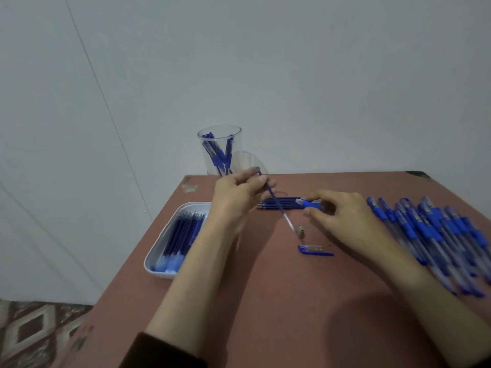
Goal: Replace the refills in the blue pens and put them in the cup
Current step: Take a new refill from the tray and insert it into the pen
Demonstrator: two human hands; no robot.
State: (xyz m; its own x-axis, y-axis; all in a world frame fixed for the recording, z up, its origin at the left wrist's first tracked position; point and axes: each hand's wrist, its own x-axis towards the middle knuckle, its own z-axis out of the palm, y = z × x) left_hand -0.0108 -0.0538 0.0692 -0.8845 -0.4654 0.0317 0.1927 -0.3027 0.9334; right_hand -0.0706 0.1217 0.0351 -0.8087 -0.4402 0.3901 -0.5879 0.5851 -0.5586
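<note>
Head view: gripping slanted refill (pixel 285 217) in curled L hand (pixel 239 193), pinching blue pen piece (pixel 309 203) btwn R hand (pixel 342 216) fingertips, above table (pixel 265 301). Seeing cap (pixel 314 250) lying near R wrist, cup (pixel 219 150) w/ pens standing behind L hand, refill tray (pixel 159 252) left, pen pile (pixel 430 229) right.

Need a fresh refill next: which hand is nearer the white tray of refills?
Left. The left hand is just right of the tray's far end, gripping a refill. The right hand is farther right, beside the pen pile, pinching a blue pen part.
</note>
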